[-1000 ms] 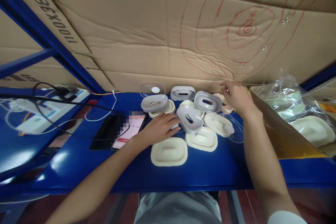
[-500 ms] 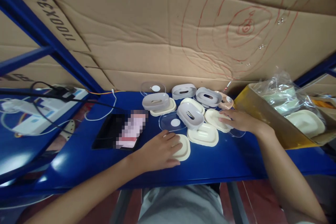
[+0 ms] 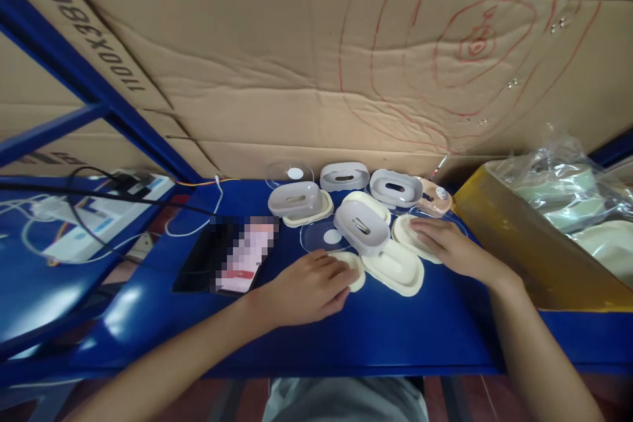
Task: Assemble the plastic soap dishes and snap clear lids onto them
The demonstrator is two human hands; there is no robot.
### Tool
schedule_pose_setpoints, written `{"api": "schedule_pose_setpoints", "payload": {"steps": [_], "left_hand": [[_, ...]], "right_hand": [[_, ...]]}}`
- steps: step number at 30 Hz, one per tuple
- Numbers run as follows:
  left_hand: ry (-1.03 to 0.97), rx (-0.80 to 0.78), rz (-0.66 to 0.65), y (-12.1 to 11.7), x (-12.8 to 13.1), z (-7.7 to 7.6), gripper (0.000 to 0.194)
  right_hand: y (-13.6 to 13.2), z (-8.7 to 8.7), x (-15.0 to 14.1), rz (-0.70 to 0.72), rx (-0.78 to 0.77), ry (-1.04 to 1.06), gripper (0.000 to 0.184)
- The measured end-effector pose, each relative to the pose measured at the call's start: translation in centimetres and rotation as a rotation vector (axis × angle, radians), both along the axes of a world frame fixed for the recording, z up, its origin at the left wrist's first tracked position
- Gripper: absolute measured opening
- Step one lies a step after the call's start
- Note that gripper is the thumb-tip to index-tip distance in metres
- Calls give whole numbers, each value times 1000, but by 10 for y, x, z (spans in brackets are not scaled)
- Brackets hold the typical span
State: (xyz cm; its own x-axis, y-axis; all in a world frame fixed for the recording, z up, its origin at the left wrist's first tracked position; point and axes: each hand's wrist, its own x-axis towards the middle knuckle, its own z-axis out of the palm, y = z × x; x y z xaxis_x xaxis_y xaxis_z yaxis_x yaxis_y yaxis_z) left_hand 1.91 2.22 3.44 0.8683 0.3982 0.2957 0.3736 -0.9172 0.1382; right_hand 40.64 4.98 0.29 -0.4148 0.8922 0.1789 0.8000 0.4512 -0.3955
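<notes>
My left hand [image 3: 309,287] lies over a cream oval tray [image 3: 353,266] at the front of a blue shelf [image 3: 386,330], its fingers curled round the tray's edge. To its right, my right hand [image 3: 448,245] rests flat on another cream tray [image 3: 404,229], fingers stretched out. Between them sit a third cream tray [image 3: 395,268] and a grey oval lid with a slot [image 3: 361,226]. Behind stand more grey lids [image 3: 345,176], a clear lid with a white dot [image 3: 324,236] and a pink piece [image 3: 431,199].
A phone [image 3: 242,256] and a dark tablet lie left of the trays, with white cables and a power strip [image 3: 106,211] farther left. A yellow cardboard box [image 3: 524,244] holding bagged trays stands at the right. Cardboard sheets form the back wall.
My left hand came forward from the grey lid onto the front cream tray and curled round it. My right hand came down from the back to rest on the right-hand cream tray.
</notes>
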Motion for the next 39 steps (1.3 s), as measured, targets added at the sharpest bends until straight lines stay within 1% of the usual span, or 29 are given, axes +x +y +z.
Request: {"api": "schedule_pose_setpoints", "payload": {"steps": [2,6,7,8,9,11,13,14,15,17,19,22,25,28,30,32,35,36,37,39], "left_hand": [[-36,-60,-7,3,1,6,16],[-186,-317,-33,1,2,24,17],[-212,-348,-32,0,1,30,17],[-226,-340,-27,-1,1,35,18],[-228,-290,-16,1,0,39,19],[-187,-105,20,10,0,42,20],[-117,103,62,29,1,39,22],[-93,172,84,41,3,36,21],[-70,203,101,54,5,31,21],[-56,222,141,78,10,19,22],[-40,214,201,95,15,8,22],[-43,219,281,105,17,-5,28],[-76,225,366,102,6,-8,32],[-118,220,433,93,-17,-7,34],[-130,210,447,86,-32,-6,34],[-144,198,445,76,-43,-8,32],[-174,160,415,61,-49,-14,25],[-181,139,396,57,-48,-16,24],[-186,118,371,53,-46,-18,23],[-194,85,315,48,-41,-21,22]], "right_hand": [[-1,1,-5,18,36,-10,40],[-2,13,-19,46,38,-49,35],[-3,16,-22,44,28,-59,35],[-4,18,-25,37,20,-66,35],[-5,20,-28,28,13,-73,35],[-7,22,-32,23,7,-75,33],[-8,22,-37,46,0,-61,32],[-9,22,-39,65,-2,-52,31],[-9,21,-42,84,-3,-44,30],[-10,20,-47,118,12,-41,28],[-10,17,-53,148,44,-62,28],[-10,12,-60,187,97,-117,30],[-12,8,-63,166,161,-181,31],[-15,7,-64,50,255,-272,26],[-16,6,-64,-60,317,-322,20],[-15,6,-63,-171,370,-343,21],[-14,8,-64,-278,441,-336,24],[-15,9,-65,-279,460,-322,24],[-15,11,-66,-249,468,-300,24],[-18,16,-70,-108,428,-243,24]]}}
